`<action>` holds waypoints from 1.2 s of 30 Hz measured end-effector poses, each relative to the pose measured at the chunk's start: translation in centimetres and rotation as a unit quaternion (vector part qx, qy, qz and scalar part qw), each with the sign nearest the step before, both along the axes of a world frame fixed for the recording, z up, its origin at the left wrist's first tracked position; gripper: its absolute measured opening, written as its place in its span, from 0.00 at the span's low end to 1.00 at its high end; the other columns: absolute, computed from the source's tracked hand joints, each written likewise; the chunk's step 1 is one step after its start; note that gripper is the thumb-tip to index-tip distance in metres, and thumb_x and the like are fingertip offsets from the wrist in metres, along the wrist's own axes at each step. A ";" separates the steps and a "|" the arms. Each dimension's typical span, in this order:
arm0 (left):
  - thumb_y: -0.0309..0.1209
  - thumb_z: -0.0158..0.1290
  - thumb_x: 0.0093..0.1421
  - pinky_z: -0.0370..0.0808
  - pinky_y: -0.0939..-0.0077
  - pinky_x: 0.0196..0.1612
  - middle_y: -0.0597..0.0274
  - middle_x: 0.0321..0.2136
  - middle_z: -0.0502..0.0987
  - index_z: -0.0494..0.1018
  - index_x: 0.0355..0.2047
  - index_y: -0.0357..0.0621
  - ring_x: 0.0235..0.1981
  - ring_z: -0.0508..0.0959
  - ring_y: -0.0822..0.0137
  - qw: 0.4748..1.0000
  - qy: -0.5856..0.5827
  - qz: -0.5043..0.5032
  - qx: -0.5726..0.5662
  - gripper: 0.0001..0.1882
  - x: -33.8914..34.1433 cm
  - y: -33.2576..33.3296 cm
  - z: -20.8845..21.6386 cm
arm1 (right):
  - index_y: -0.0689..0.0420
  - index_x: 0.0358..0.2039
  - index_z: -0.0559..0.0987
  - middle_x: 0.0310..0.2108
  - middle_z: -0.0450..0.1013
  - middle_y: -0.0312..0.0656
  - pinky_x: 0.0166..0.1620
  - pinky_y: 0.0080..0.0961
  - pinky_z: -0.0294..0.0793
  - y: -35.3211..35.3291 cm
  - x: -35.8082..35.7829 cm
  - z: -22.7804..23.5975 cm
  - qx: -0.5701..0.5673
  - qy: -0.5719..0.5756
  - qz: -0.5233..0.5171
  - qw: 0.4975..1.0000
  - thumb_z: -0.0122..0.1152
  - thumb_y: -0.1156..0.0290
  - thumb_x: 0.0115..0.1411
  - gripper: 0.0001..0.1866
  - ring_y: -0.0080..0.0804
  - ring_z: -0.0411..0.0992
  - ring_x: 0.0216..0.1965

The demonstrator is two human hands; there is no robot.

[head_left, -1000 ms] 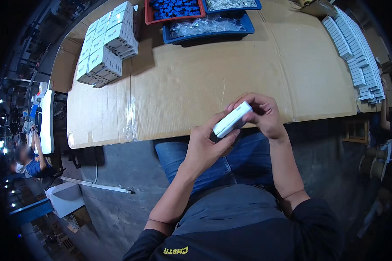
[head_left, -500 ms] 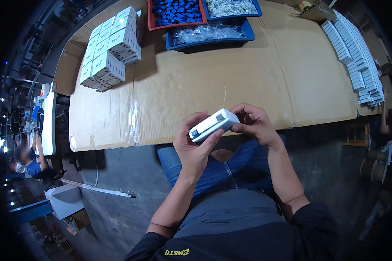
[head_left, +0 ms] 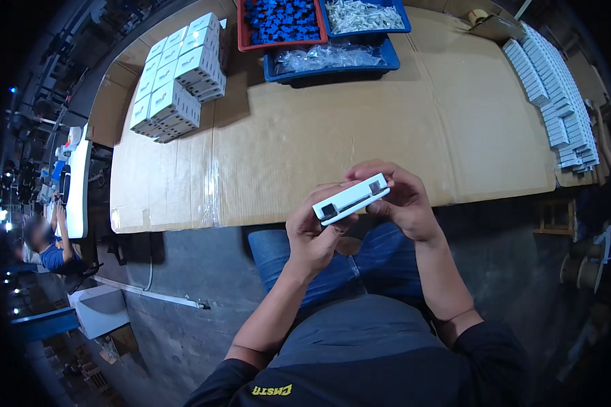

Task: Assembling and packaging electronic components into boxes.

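White case (head_left: 352, 198) sits in mid-air near the middle of the frame, over the near edge of the counter (head_left: 360, 129), tilted so its right end rides higher than its left. The narrow side facing up shows a dark square opening at each end and a dark slot between.

Your left hand (head_left: 309, 237) pinches the left end, thumb low in front, fingers mostly hidden behind. Your right hand (head_left: 409, 203) closes on the right end, fingers curled round the back, thumb underneath. Whether those hidden fingertips press hard, cannot tell.

Handling, as judged here: steady with the left, turn or press with the right. Pads belong on solid walls, clear of both openings. Even pressure at both ends should stop the case twisting; a one-sided squeeze could make it slip. Level it for a straight look along the slot. Too dim inside the openings to read.

Upper centre: red tray (head_left: 283, 46) of blue pieces (head_left: 282, 20), well apart from your hands. Upper left: stacked white boxes (head_left: 161, 98).
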State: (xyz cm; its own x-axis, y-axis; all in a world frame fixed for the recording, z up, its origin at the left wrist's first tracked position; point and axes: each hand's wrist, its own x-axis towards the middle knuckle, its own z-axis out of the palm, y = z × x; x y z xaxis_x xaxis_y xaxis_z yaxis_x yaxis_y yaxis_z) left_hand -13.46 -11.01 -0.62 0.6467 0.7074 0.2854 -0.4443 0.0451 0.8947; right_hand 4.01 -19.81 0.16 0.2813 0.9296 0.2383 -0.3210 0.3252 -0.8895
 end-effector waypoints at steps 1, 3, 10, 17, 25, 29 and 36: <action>0.22 0.64 0.64 0.80 0.75 0.52 0.51 0.55 0.77 0.75 0.57 0.32 0.55 0.79 0.64 1.000 -0.001 -0.009 0.021 0.21 0.0 0.2 0.1 | 0.61 0.56 0.79 0.55 0.77 0.43 0.63 0.33 0.71 0.0 0.1 0.1 0.015 -0.022 0.018 0.999 0.71 0.82 0.59 0.23 0.32 0.74 0.57; 0.23 0.64 0.63 0.80 0.74 0.53 0.51 0.54 0.78 0.76 0.56 0.33 0.55 0.79 0.64 1.000 -0.001 -0.013 0.026 0.21 0.1 0.8 0.5 | 0.61 0.55 0.80 0.55 0.77 0.43 0.62 0.33 0.72 -0.1 0.0 0.6 0.023 -0.018 0.016 0.999 0.71 0.82 0.59 0.22 0.32 0.74 0.57; 0.26 0.65 0.62 0.75 0.63 0.60 0.49 0.55 0.80 0.78 0.53 0.36 0.58 0.79 0.56 0.992 0.014 -0.035 0.123 0.20 0.6 1.5 0.0 | 0.60 0.55 0.80 0.56 0.76 0.45 0.63 0.34 0.72 -0.8 0.6 0.6 0.031 -0.034 0.005 0.999 0.73 0.81 0.57 0.25 0.34 0.73 0.60; 0.29 0.65 0.62 0.72 0.61 0.63 0.47 0.57 0.78 0.78 0.54 0.36 0.60 0.77 0.55 0.996 0.025 -0.060 0.065 0.21 0.1 0.7 0.4 | 0.58 0.51 0.82 0.56 0.76 0.47 0.60 0.33 0.77 -0.9 0.3 0.5 0.004 -0.004 0.005 1.000 0.75 0.79 0.54 0.22 0.35 0.75 0.57; 0.36 0.67 0.63 0.72 0.63 0.62 0.46 0.56 0.78 0.79 0.54 0.35 0.60 0.77 0.55 0.996 0.022 -0.066 0.062 0.23 -0.2 0.6 1.0 | 0.58 0.50 0.82 0.57 0.76 0.47 0.60 0.33 0.77 -1.3 0.1 1.3 0.007 -0.024 0.021 0.999 0.77 0.80 0.52 0.23 0.35 0.75 0.58; 0.36 0.66 0.63 0.71 0.62 0.63 0.47 0.56 0.78 0.78 0.54 0.35 0.60 0.76 0.55 0.995 0.013 -0.073 0.063 0.23 -0.2 0.7 0.9 | 0.58 0.51 0.81 0.57 0.75 0.47 0.60 0.33 0.77 -1.3 0.2 1.9 0.005 -0.047 0.017 0.999 0.76 0.82 0.53 0.24 0.35 0.74 0.59; 0.30 0.66 0.63 0.71 0.62 0.64 0.48 0.57 0.78 0.78 0.55 0.35 0.61 0.76 0.56 0.994 0.005 -0.086 0.072 0.22 -0.4 1.1 1.7 | 0.56 0.49 0.83 0.56 0.77 0.45 0.62 0.34 0.76 -0.9 0.1 2.6 0.006 -0.078 0.006 0.997 0.77 0.83 0.49 0.25 0.34 0.74 0.59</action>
State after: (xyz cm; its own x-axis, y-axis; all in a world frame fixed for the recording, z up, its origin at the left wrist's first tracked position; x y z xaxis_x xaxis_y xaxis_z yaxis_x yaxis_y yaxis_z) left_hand -13.84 -9.89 1.13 0.7573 0.5391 0.3687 -0.4321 -0.0098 0.9018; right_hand 4.16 -20.71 2.76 0.2282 0.9294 0.2902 -0.1832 0.3337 -0.9247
